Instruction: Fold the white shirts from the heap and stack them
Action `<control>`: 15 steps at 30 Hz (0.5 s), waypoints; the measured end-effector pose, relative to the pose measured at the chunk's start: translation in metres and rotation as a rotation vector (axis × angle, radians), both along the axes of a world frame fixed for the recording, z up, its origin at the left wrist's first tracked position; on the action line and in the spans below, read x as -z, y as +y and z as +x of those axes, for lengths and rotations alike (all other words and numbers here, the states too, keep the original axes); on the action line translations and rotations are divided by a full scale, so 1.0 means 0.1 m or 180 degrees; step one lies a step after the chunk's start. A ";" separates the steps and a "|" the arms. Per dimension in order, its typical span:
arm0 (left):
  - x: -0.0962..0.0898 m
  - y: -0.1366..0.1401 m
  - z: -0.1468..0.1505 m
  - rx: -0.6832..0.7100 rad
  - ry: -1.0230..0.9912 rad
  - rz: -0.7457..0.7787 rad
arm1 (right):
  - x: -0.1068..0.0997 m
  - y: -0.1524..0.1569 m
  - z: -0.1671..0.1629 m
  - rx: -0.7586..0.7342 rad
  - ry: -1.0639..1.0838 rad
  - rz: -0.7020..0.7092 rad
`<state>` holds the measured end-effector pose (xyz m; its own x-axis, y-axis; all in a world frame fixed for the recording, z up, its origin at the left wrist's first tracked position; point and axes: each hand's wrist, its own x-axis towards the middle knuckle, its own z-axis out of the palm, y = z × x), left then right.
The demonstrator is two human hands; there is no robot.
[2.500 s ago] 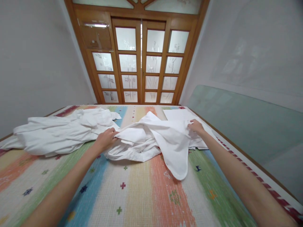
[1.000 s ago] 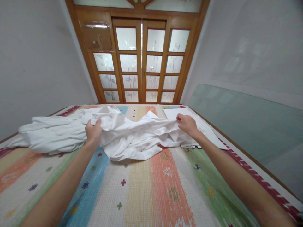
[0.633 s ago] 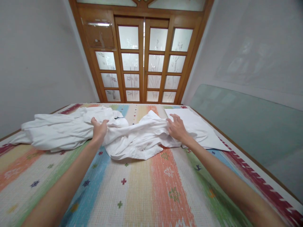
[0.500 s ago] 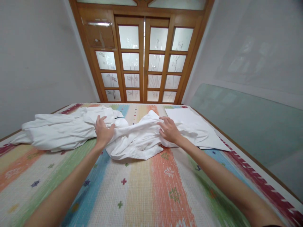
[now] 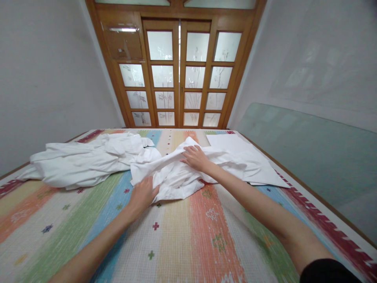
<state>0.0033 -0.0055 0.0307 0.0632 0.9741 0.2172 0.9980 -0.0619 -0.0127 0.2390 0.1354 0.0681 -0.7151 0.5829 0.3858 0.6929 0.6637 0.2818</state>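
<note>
A crumpled white garment [image 5: 176,179] lies in the middle of the bed, its folds rising to a small peak at the far side. My left hand [image 5: 144,192] is at its near left edge, thumb and fingers closed on the fabric; the fingertips are partly hidden. Over the upper middle of the same cloth is my right hand [image 5: 194,158], fingers bent and somewhat apart, touching the folds. Part of the garment stretches right onto a flat white board or sheet [image 5: 226,142]. To the left, a second white garment [image 5: 79,163] lies bunched, touching or nearly touching the first.
A striped, patterned mat [image 5: 173,243] covers the bed. Behind its far edge stand wooden doors with glass panes [image 5: 193,76]. A pale green panel [image 5: 294,145] leans along the right wall, and a plain wall [image 5: 53,78] rises on the left.
My left hand has come off the area between the two garments and moved right and nearer, to the middle garment's edge. My right hand has slid a little left over the cloth.
</note>
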 end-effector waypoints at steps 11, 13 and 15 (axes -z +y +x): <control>-0.11 -0.07 -0.41 -0.0092 0.0067 0.0640 | -0.37 0.10 0.12 0.0572 0.0709 0.0153; -0.22 0.00 -0.49 -0.0245 0.0053 0.0856 | -0.45 0.07 0.16 0.0654 0.0877 0.0143; -0.35 0.09 -0.57 -0.0384 -0.0102 0.1080 | -0.53 0.04 0.20 0.0750 0.1037 0.0087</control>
<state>-0.0534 0.0037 0.0654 -0.0600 0.8462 0.5294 0.9981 0.0587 0.0192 0.2588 0.1399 0.1209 -0.4010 0.7026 0.5879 0.8811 0.4714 0.0377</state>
